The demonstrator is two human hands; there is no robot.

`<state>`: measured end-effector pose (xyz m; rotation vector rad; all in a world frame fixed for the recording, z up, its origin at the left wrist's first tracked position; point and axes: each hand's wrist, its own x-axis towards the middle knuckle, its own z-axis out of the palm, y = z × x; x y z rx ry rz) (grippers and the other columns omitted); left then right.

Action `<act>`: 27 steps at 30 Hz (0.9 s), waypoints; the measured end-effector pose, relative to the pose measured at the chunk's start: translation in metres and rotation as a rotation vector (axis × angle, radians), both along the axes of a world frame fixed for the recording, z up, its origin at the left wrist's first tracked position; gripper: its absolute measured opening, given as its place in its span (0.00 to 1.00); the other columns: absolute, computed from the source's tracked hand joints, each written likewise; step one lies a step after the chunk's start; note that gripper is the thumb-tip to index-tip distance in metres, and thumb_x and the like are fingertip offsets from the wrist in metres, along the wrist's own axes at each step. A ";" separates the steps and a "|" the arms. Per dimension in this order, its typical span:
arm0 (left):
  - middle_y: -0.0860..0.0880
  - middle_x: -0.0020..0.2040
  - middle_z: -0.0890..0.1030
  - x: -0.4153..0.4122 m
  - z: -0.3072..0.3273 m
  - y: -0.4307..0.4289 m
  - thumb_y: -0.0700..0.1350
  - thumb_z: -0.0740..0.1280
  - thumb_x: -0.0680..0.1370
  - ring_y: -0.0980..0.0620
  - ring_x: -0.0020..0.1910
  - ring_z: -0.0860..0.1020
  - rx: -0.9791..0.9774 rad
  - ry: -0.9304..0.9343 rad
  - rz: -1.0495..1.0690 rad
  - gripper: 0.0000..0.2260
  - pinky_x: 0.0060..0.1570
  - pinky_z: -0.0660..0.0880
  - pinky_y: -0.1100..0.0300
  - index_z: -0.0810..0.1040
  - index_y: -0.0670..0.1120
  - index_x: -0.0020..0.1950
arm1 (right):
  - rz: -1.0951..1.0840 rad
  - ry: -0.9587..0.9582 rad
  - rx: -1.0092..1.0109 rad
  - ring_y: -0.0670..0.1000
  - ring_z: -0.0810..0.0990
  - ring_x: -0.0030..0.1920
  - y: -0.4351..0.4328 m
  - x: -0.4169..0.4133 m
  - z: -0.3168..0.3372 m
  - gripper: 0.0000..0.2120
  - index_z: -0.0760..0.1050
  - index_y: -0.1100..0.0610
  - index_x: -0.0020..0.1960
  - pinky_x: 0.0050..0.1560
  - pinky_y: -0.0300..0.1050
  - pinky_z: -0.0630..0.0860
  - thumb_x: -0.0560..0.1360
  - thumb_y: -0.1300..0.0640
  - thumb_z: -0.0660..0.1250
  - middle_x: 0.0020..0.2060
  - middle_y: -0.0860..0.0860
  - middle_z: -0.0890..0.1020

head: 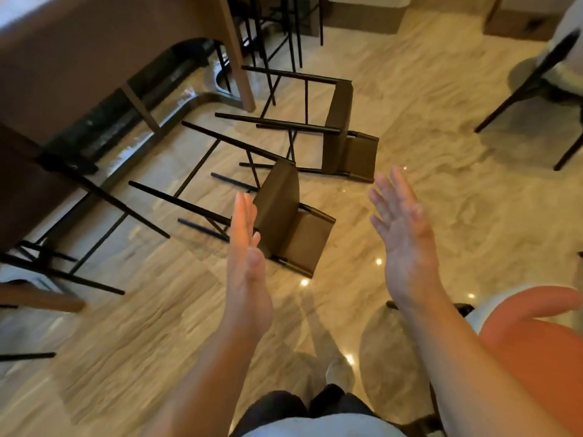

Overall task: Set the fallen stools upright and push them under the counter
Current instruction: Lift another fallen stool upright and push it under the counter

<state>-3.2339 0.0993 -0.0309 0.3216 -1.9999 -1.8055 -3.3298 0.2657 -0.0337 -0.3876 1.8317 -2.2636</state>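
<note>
Two brown stools with thin black legs lie on their sides on the glossy marble floor. The near stool [290, 216] has its legs pointing left toward the counter [94, 58]. The far stool [342, 127] lies behind it, its legs also pointing left. My left hand [246, 247] is held flat and empty in the air, overlapping the near stool's seat edge in the view. My right hand [403, 238] is spread open and empty, to the right of the near stool. Neither hand touches a stool.
An upright stool [53, 234] stands tucked under the counter at left, and more black stool legs [284, 29] stand at the top. An orange chair [536, 335] is at my right, a white armchair [561, 64] at top right. Open floor lies around the stools.
</note>
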 end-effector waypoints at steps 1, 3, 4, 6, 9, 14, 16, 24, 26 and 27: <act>0.54 0.79 0.56 -0.013 -0.002 -0.001 0.77 0.53 0.71 0.55 0.77 0.57 -0.013 -0.003 0.013 0.44 0.73 0.56 0.48 0.50 0.53 0.79 | 0.018 0.003 -0.003 0.46 0.67 0.72 -0.005 -0.015 -0.001 0.38 0.64 0.40 0.71 0.73 0.58 0.58 0.67 0.23 0.60 0.72 0.42 0.70; 0.55 0.79 0.57 -0.037 -0.007 -0.005 0.76 0.52 0.72 0.55 0.77 0.57 -0.019 -0.017 0.038 0.42 0.72 0.56 0.47 0.50 0.54 0.79 | 0.052 -0.008 -0.011 0.46 0.67 0.72 -0.017 -0.044 -0.004 0.37 0.64 0.40 0.71 0.73 0.58 0.58 0.67 0.23 0.60 0.73 0.44 0.69; 0.56 0.79 0.57 -0.049 -0.010 -0.010 0.76 0.52 0.72 0.55 0.77 0.57 -0.017 -0.023 0.054 0.41 0.72 0.56 0.47 0.51 0.55 0.78 | 0.068 -0.008 -0.016 0.46 0.67 0.72 -0.024 -0.059 -0.005 0.37 0.64 0.40 0.71 0.73 0.58 0.58 0.67 0.23 0.60 0.73 0.44 0.69; 0.58 0.78 0.58 -0.073 -0.017 -0.021 0.76 0.52 0.72 0.55 0.76 0.57 -0.008 -0.030 0.087 0.40 0.71 0.57 0.48 0.52 0.57 0.78 | 0.103 0.006 -0.023 0.47 0.67 0.72 -0.039 -0.087 -0.010 0.35 0.64 0.40 0.71 0.73 0.58 0.58 0.69 0.25 0.59 0.73 0.45 0.68; 0.58 0.78 0.58 -0.113 -0.028 -0.044 0.75 0.52 0.73 0.55 0.76 0.58 0.008 -0.017 0.146 0.38 0.70 0.57 0.49 0.53 0.57 0.78 | 0.162 0.026 -0.016 0.48 0.67 0.72 -0.071 -0.134 -0.012 0.36 0.63 0.42 0.72 0.73 0.58 0.59 0.69 0.25 0.60 0.74 0.47 0.68; 0.56 0.79 0.59 -0.196 -0.043 -0.100 0.75 0.53 0.73 0.53 0.76 0.59 0.047 0.035 0.224 0.39 0.70 0.57 0.47 0.53 0.56 0.78 | 0.265 0.049 0.016 0.47 0.67 0.72 -0.137 -0.220 -0.005 0.37 0.63 0.43 0.72 0.71 0.42 0.64 0.69 0.26 0.62 0.74 0.47 0.67; 0.57 0.78 0.59 -0.225 -0.043 -0.117 0.75 0.53 0.73 0.54 0.76 0.59 0.067 0.037 0.254 0.39 0.70 0.57 0.47 0.53 0.56 0.78 | 0.312 0.032 0.041 0.45 0.67 0.72 -0.158 -0.251 -0.002 0.37 0.63 0.42 0.72 0.70 0.41 0.65 0.68 0.25 0.62 0.73 0.45 0.68; 0.57 0.79 0.58 -0.323 -0.059 -0.145 0.73 0.52 0.75 0.54 0.77 0.57 0.061 0.016 0.458 0.36 0.71 0.55 0.43 0.52 0.58 0.79 | 0.567 0.032 0.130 0.44 0.67 0.71 -0.222 -0.369 -0.011 0.33 0.65 0.35 0.70 0.72 0.55 0.60 0.68 0.24 0.59 0.72 0.40 0.70; 0.56 0.79 0.57 -0.344 -0.071 -0.141 0.72 0.52 0.76 0.53 0.77 0.56 0.022 -0.026 0.541 0.35 0.71 0.55 0.39 0.52 0.57 0.79 | 0.686 0.044 0.139 0.44 0.66 0.72 -0.234 -0.399 -0.024 0.34 0.63 0.37 0.72 0.72 0.54 0.59 0.70 0.25 0.59 0.73 0.40 0.69; 0.55 0.79 0.56 -0.357 -0.076 -0.138 0.71 0.52 0.77 0.53 0.77 0.55 0.000 -0.055 0.587 0.35 0.72 0.55 0.37 0.51 0.56 0.79 | 0.754 0.046 0.139 0.44 0.66 0.72 -0.239 -0.414 -0.032 0.35 0.63 0.39 0.73 0.72 0.53 0.59 0.71 0.26 0.59 0.73 0.41 0.68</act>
